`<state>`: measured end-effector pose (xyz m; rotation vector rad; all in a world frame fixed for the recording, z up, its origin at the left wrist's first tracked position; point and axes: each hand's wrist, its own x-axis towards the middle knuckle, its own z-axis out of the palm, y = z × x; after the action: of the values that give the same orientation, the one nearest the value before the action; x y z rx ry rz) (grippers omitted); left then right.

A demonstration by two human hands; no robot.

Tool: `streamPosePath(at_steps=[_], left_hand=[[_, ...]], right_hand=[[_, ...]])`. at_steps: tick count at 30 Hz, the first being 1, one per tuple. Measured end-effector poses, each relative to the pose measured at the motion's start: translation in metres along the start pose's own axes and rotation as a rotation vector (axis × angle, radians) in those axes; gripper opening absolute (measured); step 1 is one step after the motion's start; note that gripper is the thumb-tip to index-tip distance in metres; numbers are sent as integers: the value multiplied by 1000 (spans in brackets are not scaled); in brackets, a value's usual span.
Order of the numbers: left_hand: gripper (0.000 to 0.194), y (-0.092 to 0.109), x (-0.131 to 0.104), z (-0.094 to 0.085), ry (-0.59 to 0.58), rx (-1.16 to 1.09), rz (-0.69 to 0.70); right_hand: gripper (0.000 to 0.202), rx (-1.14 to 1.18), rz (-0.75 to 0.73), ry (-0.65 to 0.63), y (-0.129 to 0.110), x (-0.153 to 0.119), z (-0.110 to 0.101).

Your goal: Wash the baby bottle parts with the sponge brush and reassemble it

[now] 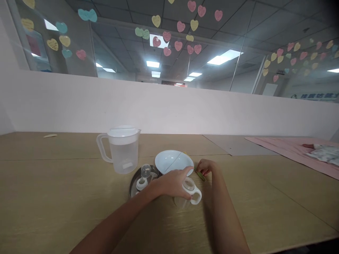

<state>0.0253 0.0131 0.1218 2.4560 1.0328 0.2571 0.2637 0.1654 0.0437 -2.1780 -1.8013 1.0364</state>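
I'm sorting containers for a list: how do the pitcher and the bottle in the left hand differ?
The pitcher is lidded; the bottle has an uncovered mouth. The pitcher is larger than the bottle. The pitcher stands free; the left hand holds the bottle. Both look see-through and have a handle.

Blue wall lettering [319,96], blurred, nothing surely readable

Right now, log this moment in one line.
Left hand: holding bottle | Right hand: at slim green item | Nearby: white bowl, lidded pitcher

A white wall [174,109] runs beneath glass [119,53] — heart-shaped notes [181,26], lit ceiling panels [225,57].
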Motion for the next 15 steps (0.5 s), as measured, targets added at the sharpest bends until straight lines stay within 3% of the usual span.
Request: streamPosePath(at_steps=[5, 9, 13, 15], left_hand=[[85, -5, 0, 0, -62, 64, -15], [85, -11, -5, -19, -90, 41, 15], [45, -32, -13, -47, 50, 136, -96], [26, -49, -14, -54, 56, 246, -182]], right_hand=[[8, 25, -100, 99, -8, -12, -22], [12, 108, -304, 159, -31, -25, -34], [17, 189, -458, 42, -62, -23, -13], [19, 205, -469, -56, -73, -16, 4]])
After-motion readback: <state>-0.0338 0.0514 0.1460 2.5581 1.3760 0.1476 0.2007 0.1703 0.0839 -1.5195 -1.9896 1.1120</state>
